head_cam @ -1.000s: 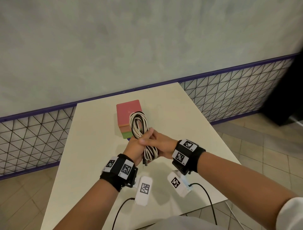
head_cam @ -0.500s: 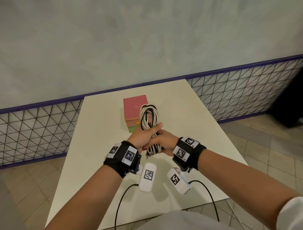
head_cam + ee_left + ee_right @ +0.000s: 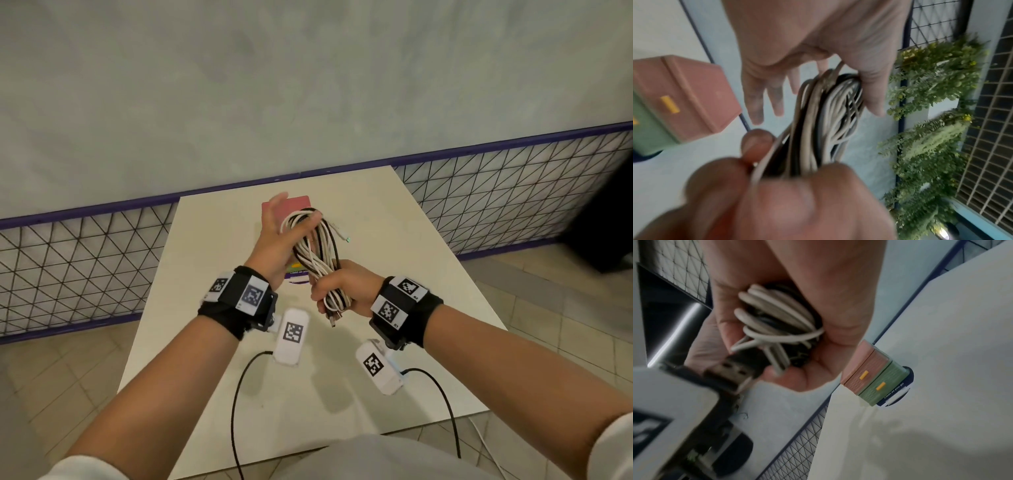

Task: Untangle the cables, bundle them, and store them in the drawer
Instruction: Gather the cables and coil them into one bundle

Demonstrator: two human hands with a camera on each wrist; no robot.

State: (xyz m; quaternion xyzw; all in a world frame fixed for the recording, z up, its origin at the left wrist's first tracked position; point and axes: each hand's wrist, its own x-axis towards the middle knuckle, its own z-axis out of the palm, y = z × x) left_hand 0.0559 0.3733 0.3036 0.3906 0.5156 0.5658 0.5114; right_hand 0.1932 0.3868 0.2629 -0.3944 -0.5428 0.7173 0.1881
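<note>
A coiled bundle of white and black cables (image 3: 313, 253) is held above the table (image 3: 394, 274). My right hand (image 3: 339, 287) grips its lower end in a fist, with a black USB plug (image 3: 740, 368) sticking out below the fingers. My left hand (image 3: 274, 236) is at the upper loop with its fingers straight. Its thumb lies along the loops (image 3: 818, 121), which sit between thumb and fingers. Behind the left hand stands the small drawer box (image 3: 298, 205), pink on top and green below, with both drawers (image 3: 873, 374) closed.
The box stands on a round blue and white sticker (image 3: 898, 395). A purple-framed wire mesh fence (image 3: 85, 267) runs behind the table below a pale wall. Tiled floor lies on both sides. Green plants (image 3: 931, 113) hang on a grid.
Both hands were clasped round the bundle's middle. My left hand has since slid up to the top loop and spread its fingers. My right hand now grips the lower end, and the bundle leans left.
</note>
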